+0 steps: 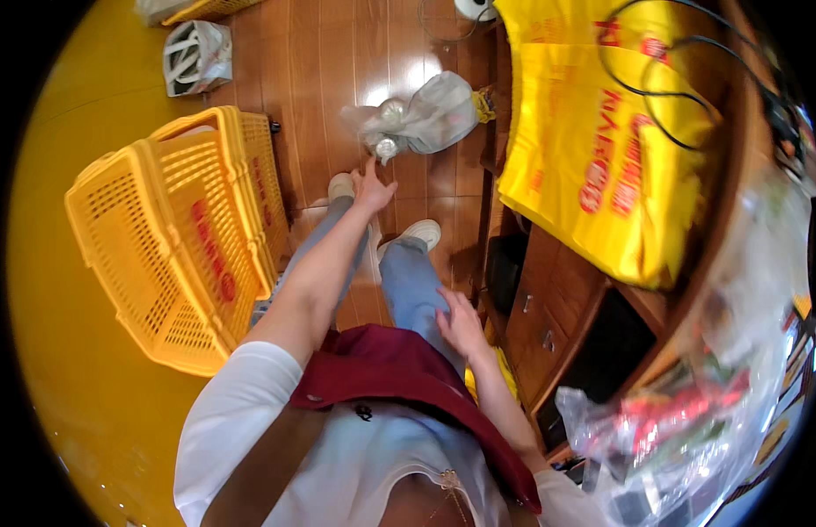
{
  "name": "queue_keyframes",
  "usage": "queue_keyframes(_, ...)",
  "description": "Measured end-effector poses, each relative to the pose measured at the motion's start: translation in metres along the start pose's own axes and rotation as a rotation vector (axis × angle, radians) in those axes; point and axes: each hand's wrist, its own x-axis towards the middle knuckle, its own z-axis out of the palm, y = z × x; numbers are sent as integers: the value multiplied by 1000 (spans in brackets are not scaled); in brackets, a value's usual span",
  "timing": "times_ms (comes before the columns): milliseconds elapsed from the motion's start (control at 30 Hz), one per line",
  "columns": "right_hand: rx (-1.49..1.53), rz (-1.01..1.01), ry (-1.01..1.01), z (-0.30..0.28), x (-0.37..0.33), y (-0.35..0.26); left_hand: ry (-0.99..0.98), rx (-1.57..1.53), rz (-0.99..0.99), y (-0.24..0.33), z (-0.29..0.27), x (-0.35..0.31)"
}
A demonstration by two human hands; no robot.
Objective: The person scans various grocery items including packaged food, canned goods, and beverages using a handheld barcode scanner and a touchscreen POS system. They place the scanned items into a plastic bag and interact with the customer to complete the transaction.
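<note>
Your hands are empty: left hand (pixel 371 191) spread, right hand (pixel 462 325) loose. Grip the plastic bag (pixel 441 114), just ahead of the left, contact unclear, by a full fistful.

Red lettering (pixel 591 183) on yellow bag (pixel 562 149); baskets (pixel 193 171)

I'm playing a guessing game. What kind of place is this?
Probably a shop, perhaps around its counter. The clues are the stacked yellow shopping baskets, the big yellow bags with red print, and the wooden counter with drawers.
</note>
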Motion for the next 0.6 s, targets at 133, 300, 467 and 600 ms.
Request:
queue_keyframes(133,115,166,-48,22,12,35,57,31,-82,-12,64,86)
queue_keyframes(300,-19,115,10,43,10,58,30,121,-121,-18,100,133)
queue_keyframes(467,-47,144,20,44,17,57,103,172,-55,-47,107,158)
queue_keyframes(600,14,126,-11,42,12,61,124,169,19,-45,74,132)
